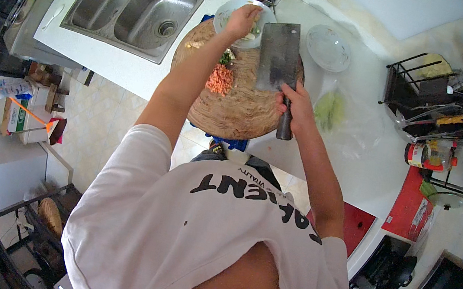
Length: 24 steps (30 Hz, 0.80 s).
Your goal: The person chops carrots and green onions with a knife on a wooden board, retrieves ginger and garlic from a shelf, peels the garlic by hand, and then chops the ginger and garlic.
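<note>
My right hand (pixel 296 106) grips the dark handle of a cleaver (pixel 278 56), its broad blade above the right part of a round wooden chopping board (pixel 241 114). My left hand (pixel 244 20) is over a white plate (pixel 225 17) at the board's far edge, fingers bent; whether it holds any of the pale and green food pieces there cannot be told. On the board's left lie a heap of diced orange-pink food (pixel 220 80), chopped greens (pixel 227 57) beyond it, and small pale yellow pieces (pixel 195 44), partly beside my left forearm.
A double steel sink (pixel 169 5) is at the left. Right of the board are an empty-looking glass plate (pixel 328 48) and a clear bag with a green vegetable (pixel 330 108). A black rack (pixel 407 82), an oil bottle (pixel 434 156) and a red board (pixel 406 210) stand farther right.
</note>
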{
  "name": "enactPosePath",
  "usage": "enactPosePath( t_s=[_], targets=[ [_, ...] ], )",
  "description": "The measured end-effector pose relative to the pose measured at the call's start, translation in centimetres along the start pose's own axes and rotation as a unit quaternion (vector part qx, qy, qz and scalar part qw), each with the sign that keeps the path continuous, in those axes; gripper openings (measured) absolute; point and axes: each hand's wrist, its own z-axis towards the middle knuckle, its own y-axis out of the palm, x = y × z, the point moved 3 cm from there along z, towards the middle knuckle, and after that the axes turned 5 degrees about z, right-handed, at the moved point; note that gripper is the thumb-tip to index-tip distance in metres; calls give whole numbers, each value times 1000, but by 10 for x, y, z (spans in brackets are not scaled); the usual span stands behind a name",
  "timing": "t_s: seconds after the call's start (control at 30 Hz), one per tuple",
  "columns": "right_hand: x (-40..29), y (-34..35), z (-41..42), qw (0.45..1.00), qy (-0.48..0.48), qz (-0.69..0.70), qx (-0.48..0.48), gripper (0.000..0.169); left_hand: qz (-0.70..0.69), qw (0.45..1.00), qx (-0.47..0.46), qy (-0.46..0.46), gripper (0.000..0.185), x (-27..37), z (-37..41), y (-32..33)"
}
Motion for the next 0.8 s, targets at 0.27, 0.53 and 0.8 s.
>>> enactPosePath(
  t_s=[0.27, 0.53, 0.8],
  targets=[
    [6, -27, -27, 999, 0, 2, 37, 10, -198, 975, -58, -84, 23, 2, 12, -26],
    [16, -53, -57, 999, 16, -31, 18, 8, -22, 999, 42, -26, 37, -28, -31, -88],
    [26, -92, -73, 997, 50, -40, 39, 11, -379, 909, 173, -30, 26, 45, -23, -82]
  ],
)
